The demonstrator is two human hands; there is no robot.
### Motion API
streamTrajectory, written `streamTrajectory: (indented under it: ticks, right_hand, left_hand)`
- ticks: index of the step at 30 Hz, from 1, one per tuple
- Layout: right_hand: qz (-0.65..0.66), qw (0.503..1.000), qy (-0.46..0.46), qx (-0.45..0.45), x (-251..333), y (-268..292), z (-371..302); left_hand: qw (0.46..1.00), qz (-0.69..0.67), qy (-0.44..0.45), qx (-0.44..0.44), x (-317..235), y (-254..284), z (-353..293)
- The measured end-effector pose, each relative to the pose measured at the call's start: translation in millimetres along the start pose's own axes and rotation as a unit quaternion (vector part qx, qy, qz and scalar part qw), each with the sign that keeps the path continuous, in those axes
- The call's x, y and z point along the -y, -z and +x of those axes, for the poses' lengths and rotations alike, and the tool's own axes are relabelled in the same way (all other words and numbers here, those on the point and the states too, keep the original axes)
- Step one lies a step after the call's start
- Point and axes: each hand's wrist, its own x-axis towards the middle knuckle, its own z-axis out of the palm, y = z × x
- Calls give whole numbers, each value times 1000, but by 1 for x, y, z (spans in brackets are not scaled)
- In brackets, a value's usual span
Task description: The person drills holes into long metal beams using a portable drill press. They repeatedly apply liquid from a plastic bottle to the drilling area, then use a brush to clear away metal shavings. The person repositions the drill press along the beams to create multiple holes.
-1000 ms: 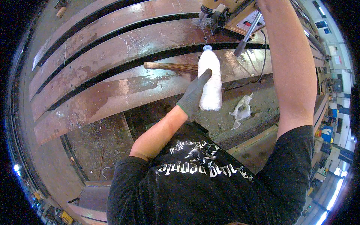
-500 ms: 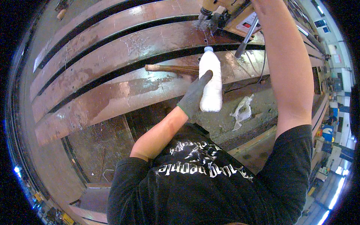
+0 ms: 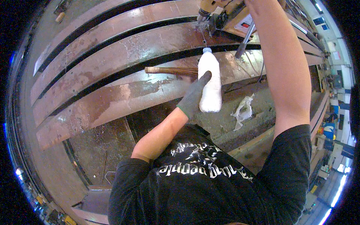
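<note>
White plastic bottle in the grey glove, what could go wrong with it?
1. The grey-gloved left hand holds the white plastic bottle near the silver metal chuck; if that spins, the glove might snag should it get closer.
2. The long brown metal beam looks wet in patches, so a dropped bottle might slide.
3. The bundle of thin brown sticks might get knocked.

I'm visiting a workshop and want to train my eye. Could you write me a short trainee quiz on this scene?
1. The left hand grips: (a) a hammer, (b) a white bottle, (c) a wrench.
2. True or false: the crumpled clear plastic lies to the right of the bottle.
3. Does the bottle's cap point toward or away from the drill chuck?

Key: 1. b; 2. true; 3. toward it.
</note>
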Motion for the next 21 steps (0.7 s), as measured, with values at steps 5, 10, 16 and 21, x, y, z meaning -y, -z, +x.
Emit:
streamTrajectory:
  ticks: [5,10,16,21]
  right_hand:
    - [-14,1000,7,4,-11,-5,5]
    - [-107,982,29,-153,-49,-18,15]
    - [70,889,17,-451,-75,-68,-16]
    - [78,785,56,-611,-105,-147,-77]
  left_hand:
    - [1000,16,5,6,1,-8,-7]
    - [989,138,-36,-41,-2,-27,-8]
    - [987,76,-134,-38,13,-42,7]
    - [964,182,-177,-76,5,-74,-5]
